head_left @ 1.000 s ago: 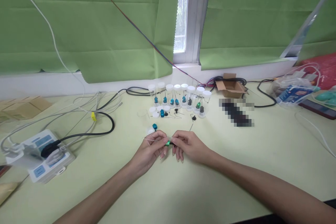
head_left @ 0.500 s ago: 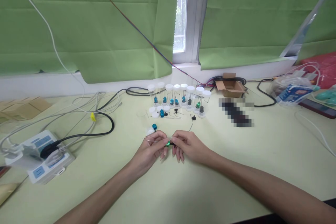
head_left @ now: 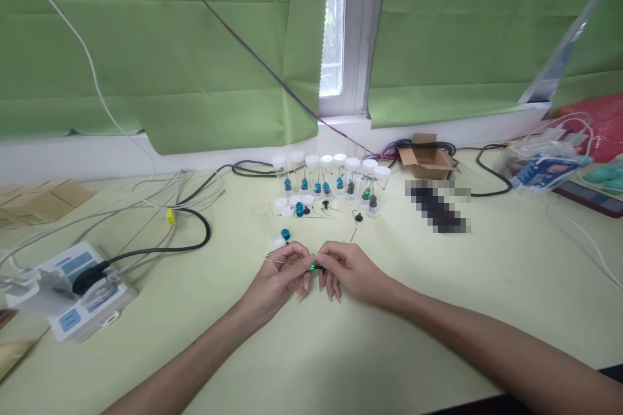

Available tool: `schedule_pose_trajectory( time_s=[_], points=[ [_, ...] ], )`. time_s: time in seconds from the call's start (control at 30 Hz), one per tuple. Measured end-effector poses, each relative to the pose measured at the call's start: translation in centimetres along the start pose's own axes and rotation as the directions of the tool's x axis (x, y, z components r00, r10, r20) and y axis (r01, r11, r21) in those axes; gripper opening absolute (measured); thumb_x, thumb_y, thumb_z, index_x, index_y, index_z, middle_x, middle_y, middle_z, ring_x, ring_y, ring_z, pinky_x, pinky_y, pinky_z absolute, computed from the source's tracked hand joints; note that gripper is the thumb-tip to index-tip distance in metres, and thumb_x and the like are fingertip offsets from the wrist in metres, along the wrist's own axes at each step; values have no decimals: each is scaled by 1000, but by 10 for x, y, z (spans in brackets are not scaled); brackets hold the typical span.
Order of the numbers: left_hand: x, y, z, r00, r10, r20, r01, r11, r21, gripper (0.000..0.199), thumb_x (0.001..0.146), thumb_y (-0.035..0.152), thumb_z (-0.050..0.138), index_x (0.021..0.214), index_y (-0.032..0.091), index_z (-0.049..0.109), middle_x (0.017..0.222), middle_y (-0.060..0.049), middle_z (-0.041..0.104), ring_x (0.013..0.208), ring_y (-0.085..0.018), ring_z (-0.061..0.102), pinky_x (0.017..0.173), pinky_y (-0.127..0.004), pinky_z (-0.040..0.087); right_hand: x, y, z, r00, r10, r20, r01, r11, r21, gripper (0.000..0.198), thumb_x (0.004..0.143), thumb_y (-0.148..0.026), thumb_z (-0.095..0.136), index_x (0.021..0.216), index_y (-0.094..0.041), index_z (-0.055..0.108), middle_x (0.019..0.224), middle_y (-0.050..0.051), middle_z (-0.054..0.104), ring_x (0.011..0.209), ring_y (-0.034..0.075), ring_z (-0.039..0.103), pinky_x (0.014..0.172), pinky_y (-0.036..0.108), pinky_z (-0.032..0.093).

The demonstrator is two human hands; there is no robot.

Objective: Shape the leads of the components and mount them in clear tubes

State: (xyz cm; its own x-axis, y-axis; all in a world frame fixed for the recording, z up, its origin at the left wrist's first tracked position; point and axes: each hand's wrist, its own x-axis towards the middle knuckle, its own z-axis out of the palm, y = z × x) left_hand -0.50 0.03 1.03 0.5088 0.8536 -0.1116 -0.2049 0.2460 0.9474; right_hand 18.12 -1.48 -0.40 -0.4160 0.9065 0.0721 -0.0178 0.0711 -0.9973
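My left hand (head_left: pixel 282 275) is closed, pinching a small shiny green part (head_left: pixel 311 267) between thumb and fingers. Thin metal wires (head_left: pixel 276 261) stick out past its knuckles to the left. My right hand (head_left: pixel 348 269) meets it fingertip to fingertip, closed on a small black piece (head_left: pixel 319 266) at the green part's right side; the fingers hide most of both. Just beyond the left hand lie a blue part (head_left: pixel 285 234) and a white cap (head_left: pixel 277 243). A black piece (head_left: pixel 359 216) and a bent wire (head_left: pixel 354 233) lie beyond the right hand.
Several clear tubes with white caps (head_left: pixel 339 159) stand in a row at the back, holding blue, green and dark parts. A power strip (head_left: pixel 92 298) with cables is at left. An open cardboard box (head_left: pixel 427 159) and a plastic bag (head_left: pixel 540 165) are at right.
The camera view has shifted very slightly. Both hands keep the same pinch on the green part and the black piece, with no clear movement.
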Motion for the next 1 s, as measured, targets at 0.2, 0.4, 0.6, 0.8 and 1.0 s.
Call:
schedule_pose_trajectory(
  time_s=[0.2, 0.4, 0.6, 0.8, 1.0],
  points=[
    [0, 0, 2, 1000, 4, -22, -4, 1000, 5, 18, 84, 28, 73, 80, 16, 60, 56, 4, 55, 48, -8, 50, 47, -20, 40, 1, 2, 0, 1000, 0, -6, 0, 1000, 25, 38, 94, -54, 51, 80, -18, 53, 65, 0, 63, 42, 11, 59, 39, 22, 48],
    [0, 0, 3, 998, 30, -56, -28, 999, 33, 19, 82, 30, 75, 78, 17, 61, 59, 2, 58, 51, -9, 51, 47, -20, 40, 2, 2, 1, 1000, 7, -14, -6, 999, 43, 37, 93, -53, 52, 81, -18, 54, 66, 0, 63, 43, 11, 60, 39, 22, 49],
    [0, -1, 3, 996, 42, -80, -39, 998, 41, 20, 82, 31, 75, 77, 16, 62, 57, 2, 59, 50, -9, 51, 48, -21, 41, 1, 1, 0, 1000, -17, 4, 17, 999, 44, 30, 92, -48, 57, 87, -18, 56, 71, 0, 63, 47, 11, 60, 43, 24, 50],
    [1, 0, 4, 992, 57, -114, -55, 998, 25, 19, 80, 28, 76, 77, 16, 63, 61, 2, 58, 51, -8, 51, 47, -20, 40, 0, 0, -1, 999, -30, 28, 29, 999, 35, 23, 88, -40, 64, 96, -20, 56, 68, -2, 62, 51, 13, 61, 50, 26, 52],
    [2, 1, 4, 990, 52, -132, -53, 999, -3, 21, 76, 29, 79, 75, 15, 63, 64, 2, 57, 52, -9, 51, 46, -20, 41, 1, 1, -2, 1000, -17, 19, 16, 999, 46, 25, 87, -41, 64, 95, -21, 53, 70, -2, 64, 50, 13, 61, 48, 25, 51]
  ],
)
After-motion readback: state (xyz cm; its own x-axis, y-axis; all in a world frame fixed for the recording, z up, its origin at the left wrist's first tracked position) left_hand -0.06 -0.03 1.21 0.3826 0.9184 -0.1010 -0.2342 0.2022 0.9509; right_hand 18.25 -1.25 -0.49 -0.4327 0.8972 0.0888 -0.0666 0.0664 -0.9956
